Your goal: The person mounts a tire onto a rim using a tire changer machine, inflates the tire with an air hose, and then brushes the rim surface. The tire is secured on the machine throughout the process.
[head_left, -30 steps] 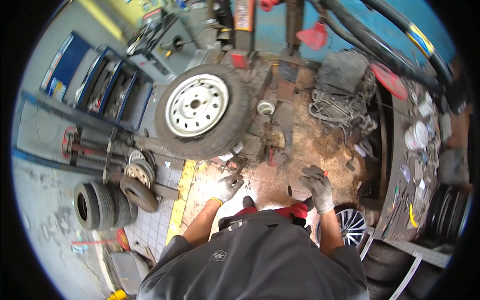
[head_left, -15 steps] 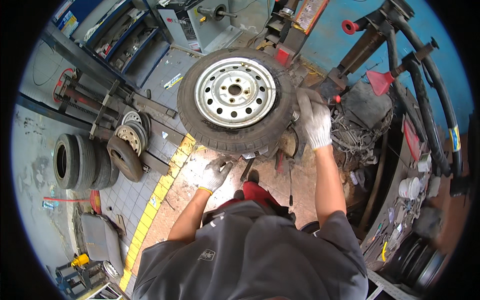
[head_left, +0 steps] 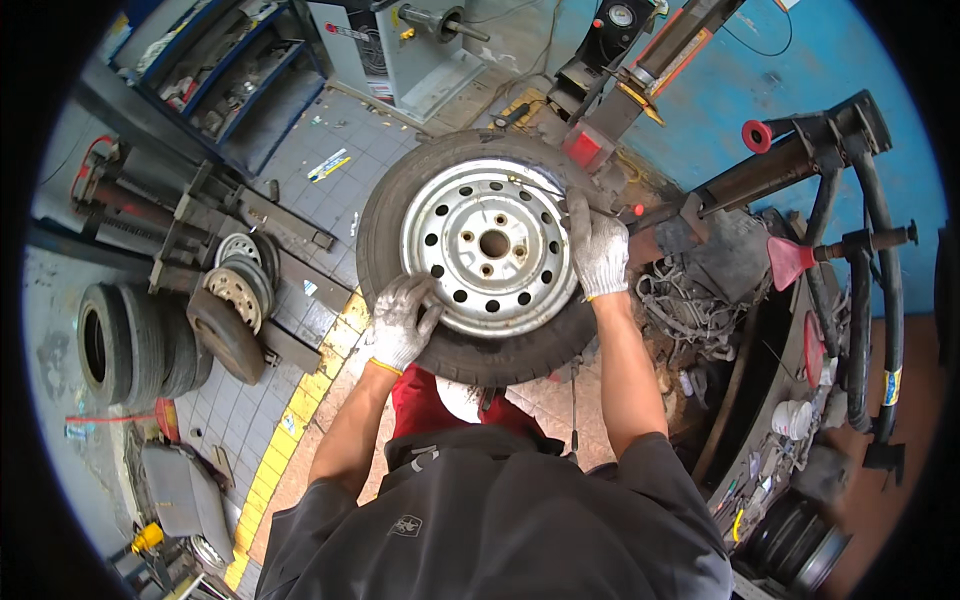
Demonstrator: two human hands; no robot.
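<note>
Directly in front of me lies a car wheel, a black tyre [head_left: 385,215] on a silver steel rim [head_left: 450,215] with a ring of oval holes and a round centre hole. My left hand [head_left: 402,325], in a dirty white work glove, grips its near left side, fingers reaching over the sidewall to the rim edge. On the right side my right hand [head_left: 602,250], gloved likewise, holds the wheel with its fingers at the rim's edge. Parts of both hands' grip are hidden behind the tyre. What supports the wheel underneath is mostly hidden.
A tyre machine's black arms [head_left: 860,270] stand at the right, by a workbench [head_left: 735,510] with small tools. Several worn tyres [head_left: 105,345] and steel rims [head_left: 235,295] stand at the left. Beyond the wheel are blue shelves [head_left: 240,100] and a grey machine [head_left: 430,85].
My left hand has moved up from below the wheel onto its near left side. The wheel appears closer to me, and my right hand has shifted to its rim edge.
</note>
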